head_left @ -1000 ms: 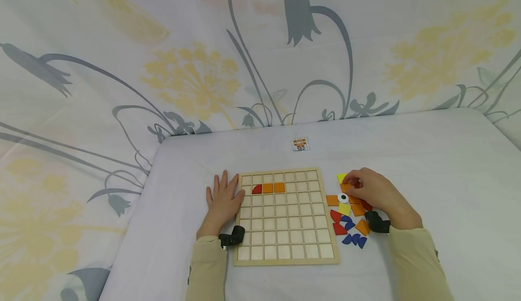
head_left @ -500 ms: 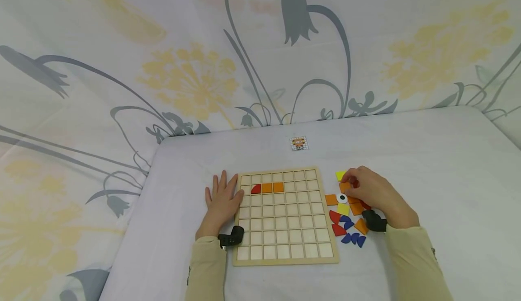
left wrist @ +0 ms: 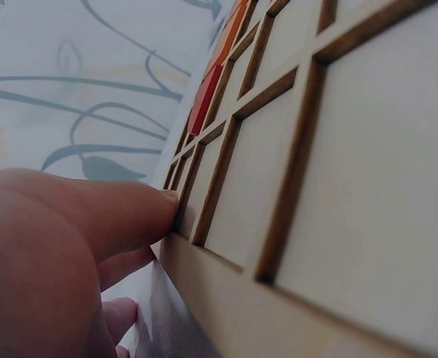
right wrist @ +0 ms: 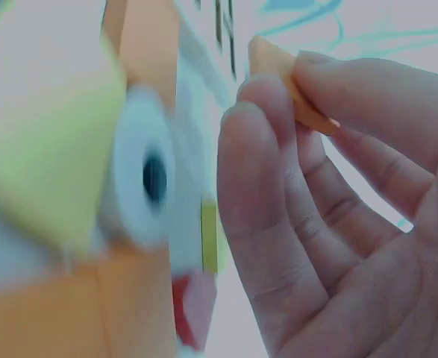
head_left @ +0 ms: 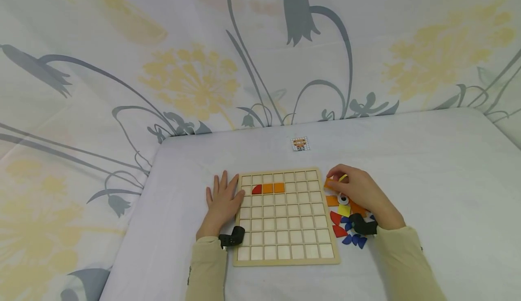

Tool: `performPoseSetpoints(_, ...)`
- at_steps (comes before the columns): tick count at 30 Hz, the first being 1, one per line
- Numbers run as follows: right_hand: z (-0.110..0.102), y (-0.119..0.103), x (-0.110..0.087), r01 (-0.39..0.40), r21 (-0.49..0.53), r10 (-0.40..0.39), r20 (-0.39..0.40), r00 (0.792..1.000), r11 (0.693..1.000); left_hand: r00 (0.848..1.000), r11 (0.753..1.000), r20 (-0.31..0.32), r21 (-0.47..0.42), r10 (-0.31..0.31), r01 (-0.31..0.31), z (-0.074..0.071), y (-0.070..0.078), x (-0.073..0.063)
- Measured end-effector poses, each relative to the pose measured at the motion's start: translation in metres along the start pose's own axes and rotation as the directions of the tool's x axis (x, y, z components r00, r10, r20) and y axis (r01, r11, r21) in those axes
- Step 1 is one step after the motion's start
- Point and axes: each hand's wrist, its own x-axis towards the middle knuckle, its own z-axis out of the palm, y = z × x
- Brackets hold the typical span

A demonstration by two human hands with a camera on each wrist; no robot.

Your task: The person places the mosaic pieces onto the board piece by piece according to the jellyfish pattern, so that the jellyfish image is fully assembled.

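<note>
My right hand (head_left: 353,188) pinches an orange square tile (right wrist: 277,63) between thumb and fingers, just off the right edge of the wooden grid board (head_left: 285,262). My left hand (head_left: 223,204) lies with spread fingers along the board's left side. Its thumb (left wrist: 140,212) touches the frame in the left wrist view. In the second row of the board sit a red quarter-round tile (head_left: 257,189) and two orange square tiles (head_left: 273,188), side by side. Under and beside my right hand lies a pile of loose tiles, among them a white eye disc (head_left: 343,199) and a yellow square (head_left: 344,210).
Several blue quarter-round tiles (head_left: 355,239) and red ones (head_left: 339,231) lie at the near end of the pile. Behind the board is a small picture card (head_left: 300,144) with a gridded figure. Flower-patterned cloth (head_left: 260,66) rises at the back of the table.
My right hand has lifted an orange square tile from the pile and moved left with it, toward the board's edge. My left hand has stayed in place.
</note>
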Motion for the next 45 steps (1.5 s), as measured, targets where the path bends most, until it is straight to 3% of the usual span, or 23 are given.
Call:
performPoseSetpoints(7,0.015,-0.017,0.003,0.063,0.067,-0.066,0.038,0.997,0.996,1.0,1.0,0.001,-0.003,0.001,-0.001,0.001,0.001,0.001)
performPoseSetpoints(14,0.032,-0.025,0.008,0.067,0.129,-0.075,0.059,0.995,0.989,1.0,1.0,-0.001,-0.01,0.007,-0.007,0.005,0.004,0.003)
performPoseSetpoints(19,0.041,-0.028,0.014,0.09,0.078,-0.092,0.028,0.995,0.993,1.0,1.0,0.012,0.0,0.006,-0.006,0.009,0.006,0.005)
performPoseSetpoints(26,0.049,-0.03,0.021,0.055,0.07,-0.057,0.019,0.998,0.996,1.0,1.0,0.027,-0.01,0.003,-0.002,0.01,0.009,0.004)
performPoseSetpoints(34,0.06,-0.037,0.028,0.127,-0.042,-0.129,-0.04,0.991,0.991,1.0,1.0,0.023,0.027,-0.003,0.003,0.007,0.003,0.003)
performPoseSetpoints(45,0.065,-0.05,0.03,0.137,-0.098,-0.139,-0.012,0.99,0.986,1.0,1.0,0.007,0.023,-0.006,0.006,0.001,-0.001,0.001)
